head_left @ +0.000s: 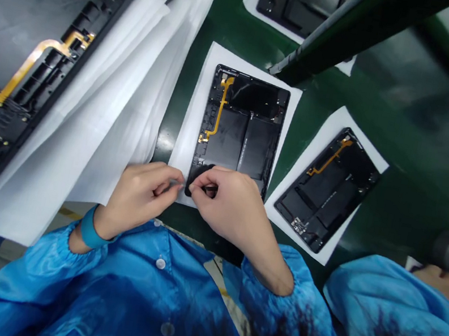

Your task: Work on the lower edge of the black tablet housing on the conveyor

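Note:
An open black tablet chassis [242, 125] with an orange flex cable lies on a white sheet [192, 122] on the green belt. My left hand [138, 194] is pinched shut at the chassis's near left corner, on something too small to name. My right hand [229, 203] is closed on a small black strip [198, 178] at that same corner, fingertips almost touching those of the left. Both wrists come out of blue smock sleeves.
A second open tablet chassis [328, 188] lies on its own sheet to the right, a third [299, 0] at the back. A large chassis [20, 53] rests on stacked white sheets at left. A dark rail [337, 32] crosses overhead. Another person's blue sleeve [392, 299] is at lower right.

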`<state>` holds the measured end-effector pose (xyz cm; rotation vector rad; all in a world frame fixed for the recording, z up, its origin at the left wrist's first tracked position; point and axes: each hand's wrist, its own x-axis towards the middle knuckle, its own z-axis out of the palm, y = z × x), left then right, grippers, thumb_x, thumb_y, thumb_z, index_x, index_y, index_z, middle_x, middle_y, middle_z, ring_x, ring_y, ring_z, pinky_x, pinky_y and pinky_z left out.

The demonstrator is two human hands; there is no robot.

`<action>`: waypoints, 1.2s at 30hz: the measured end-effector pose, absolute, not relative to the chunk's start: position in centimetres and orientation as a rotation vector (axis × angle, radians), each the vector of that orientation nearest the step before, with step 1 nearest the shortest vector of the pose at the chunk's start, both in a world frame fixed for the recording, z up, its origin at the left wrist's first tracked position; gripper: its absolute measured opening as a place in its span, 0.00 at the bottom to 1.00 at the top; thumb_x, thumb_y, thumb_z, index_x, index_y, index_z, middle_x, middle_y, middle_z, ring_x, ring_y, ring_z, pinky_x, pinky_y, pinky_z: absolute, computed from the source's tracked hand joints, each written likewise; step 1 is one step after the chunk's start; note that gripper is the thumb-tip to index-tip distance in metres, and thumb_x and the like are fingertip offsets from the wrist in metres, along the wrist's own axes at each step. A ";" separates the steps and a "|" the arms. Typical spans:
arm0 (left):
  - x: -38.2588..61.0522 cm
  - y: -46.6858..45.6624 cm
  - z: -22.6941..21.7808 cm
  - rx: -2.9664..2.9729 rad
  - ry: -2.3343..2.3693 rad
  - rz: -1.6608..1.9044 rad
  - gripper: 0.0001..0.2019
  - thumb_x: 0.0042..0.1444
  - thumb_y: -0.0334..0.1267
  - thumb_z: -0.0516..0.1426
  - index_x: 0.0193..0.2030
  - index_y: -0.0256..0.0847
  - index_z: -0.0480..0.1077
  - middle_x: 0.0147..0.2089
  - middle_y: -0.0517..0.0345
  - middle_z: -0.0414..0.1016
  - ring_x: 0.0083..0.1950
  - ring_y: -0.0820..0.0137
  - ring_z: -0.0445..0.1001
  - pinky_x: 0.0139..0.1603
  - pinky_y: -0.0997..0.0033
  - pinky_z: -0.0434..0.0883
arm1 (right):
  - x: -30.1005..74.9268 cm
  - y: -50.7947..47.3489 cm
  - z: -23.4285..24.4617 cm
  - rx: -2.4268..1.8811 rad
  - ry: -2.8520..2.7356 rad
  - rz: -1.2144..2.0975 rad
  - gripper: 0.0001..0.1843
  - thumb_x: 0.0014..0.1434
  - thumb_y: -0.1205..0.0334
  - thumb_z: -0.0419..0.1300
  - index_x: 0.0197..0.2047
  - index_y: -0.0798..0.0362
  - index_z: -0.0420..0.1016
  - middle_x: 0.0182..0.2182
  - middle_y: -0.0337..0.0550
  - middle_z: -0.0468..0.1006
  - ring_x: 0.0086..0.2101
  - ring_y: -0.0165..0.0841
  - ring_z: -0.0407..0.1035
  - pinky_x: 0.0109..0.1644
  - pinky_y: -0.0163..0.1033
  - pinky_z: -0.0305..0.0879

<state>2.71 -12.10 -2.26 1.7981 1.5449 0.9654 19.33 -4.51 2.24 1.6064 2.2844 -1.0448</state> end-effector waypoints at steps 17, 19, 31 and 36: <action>2.6 -12.0 -2.6 1.807 1.548 1.014 0.05 0.63 0.27 0.57 0.38 0.39 0.74 0.25 0.69 0.58 0.25 0.81 0.61 0.29 0.82 0.58 | 18.8 -3.3 2.5 1.633 2.119 -1.149 0.06 0.52 0.64 0.63 0.27 0.49 0.83 0.23 0.37 0.81 0.27 0.31 0.72 0.32 0.37 0.58; 2.7 -11.9 -2.5 1.791 1.555 0.987 0.06 0.63 0.27 0.57 0.37 0.38 0.74 0.25 0.69 0.58 0.25 0.81 0.61 0.29 0.81 0.59 | 18.8 -3.3 2.5 1.639 2.116 -1.164 0.06 0.52 0.65 0.63 0.28 0.49 0.83 0.23 0.37 0.81 0.27 0.31 0.73 0.32 0.37 0.58; 3.3 -11.2 -0.6 1.260 1.617 0.689 0.08 0.57 0.36 0.56 0.33 0.39 0.77 0.17 0.67 0.58 0.19 0.75 0.62 0.23 0.76 0.58 | 19.9 -3.5 2.0 1.661 2.138 -1.255 0.02 0.54 0.65 0.66 0.31 0.49 0.80 0.28 0.35 0.82 0.29 0.30 0.73 0.33 0.36 0.59; 3.9 -10.5 0.5 1.009 1.602 0.570 0.08 0.53 0.38 0.57 0.30 0.39 0.77 0.16 0.66 0.60 0.17 0.72 0.67 0.20 0.76 0.59 | 20.8 -3.5 1.5 1.630 2.202 -1.329 0.00 0.57 0.64 0.67 0.33 0.49 0.80 0.27 0.33 0.81 0.27 0.28 0.71 0.33 0.35 0.56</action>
